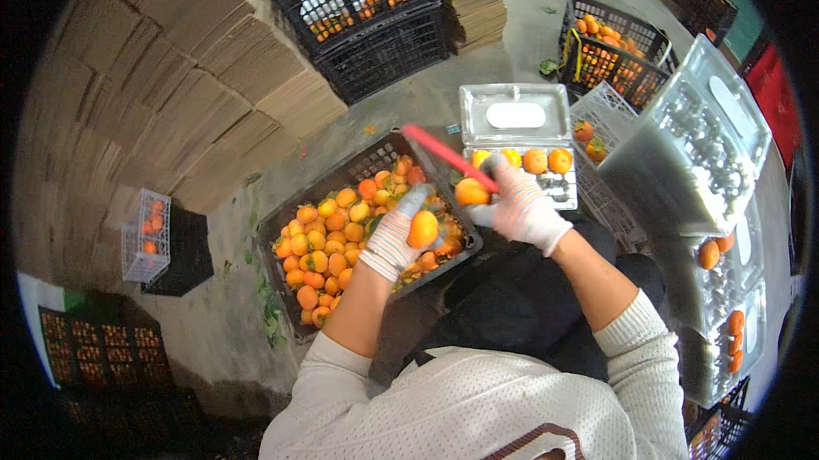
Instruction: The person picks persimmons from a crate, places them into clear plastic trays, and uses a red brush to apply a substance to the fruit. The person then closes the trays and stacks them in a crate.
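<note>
My left hand [395, 236], in a striped knit glove with grey fingertips, holds an orange persimmon [423, 230] above a black plastic crate [377, 162]. Many persimmons [336, 242] with some green leaves fill that crate. My right hand [521, 204], gloved alike, grips a slim red tool [441, 152], blurred, whose kind I cannot tell. Between the same hand's fingertips sits another persimmon [472, 191]. Just beyond, a clear plastic clamshell tray [569, 194] lies with its lid [515, 92] raised. Several persimmons [535, 161] stand in its far row; my hand partly hides the tray.
Nested clear clamshells [684, 140] rise at my right, beside a white crate [608, 172]. A black crate of persimmons [614, 57] stands beyond. Flattened cardboard [192, 57] is piled at left, with stacked black crates [384, 44] ahead. Leaves [269, 306] litter the floor.
</note>
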`<state>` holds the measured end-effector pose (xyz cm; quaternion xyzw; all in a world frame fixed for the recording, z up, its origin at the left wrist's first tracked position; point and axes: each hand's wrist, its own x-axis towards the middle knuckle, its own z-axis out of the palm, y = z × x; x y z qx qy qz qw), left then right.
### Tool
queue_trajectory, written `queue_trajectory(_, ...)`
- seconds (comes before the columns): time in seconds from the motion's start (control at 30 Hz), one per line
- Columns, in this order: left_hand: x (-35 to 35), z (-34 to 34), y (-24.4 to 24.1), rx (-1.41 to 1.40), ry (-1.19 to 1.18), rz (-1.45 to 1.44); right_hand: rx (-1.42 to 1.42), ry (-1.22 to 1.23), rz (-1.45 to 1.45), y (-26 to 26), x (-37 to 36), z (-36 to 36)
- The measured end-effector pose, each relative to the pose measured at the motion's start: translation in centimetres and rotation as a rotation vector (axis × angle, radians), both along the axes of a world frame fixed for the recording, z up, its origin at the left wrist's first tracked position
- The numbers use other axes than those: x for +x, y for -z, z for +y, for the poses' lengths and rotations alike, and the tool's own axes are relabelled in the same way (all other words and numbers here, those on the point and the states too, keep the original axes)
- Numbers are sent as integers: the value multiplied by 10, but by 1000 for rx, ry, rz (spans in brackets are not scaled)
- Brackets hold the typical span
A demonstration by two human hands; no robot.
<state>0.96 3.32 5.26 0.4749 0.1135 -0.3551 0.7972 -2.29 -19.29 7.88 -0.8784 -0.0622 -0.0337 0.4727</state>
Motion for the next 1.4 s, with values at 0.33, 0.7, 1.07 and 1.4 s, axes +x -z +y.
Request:
queue_trajectory(0.33,5,75,78,353,-382,107,-66,149,-104,-49,-29,-15)
queue_trajectory(0.7,-6,-51,-1,-584,-101,268,-243,8,-432,-59,-49,-3)
queue_trajectory(1.07,-25,-100,-15,-743,-44,191,-685,-150,-618,-61,-74,-32)
queue_trajectory(1.4,-24,-132,-17,-741,160,389,-76,1074,-588,-34,-244,-214)
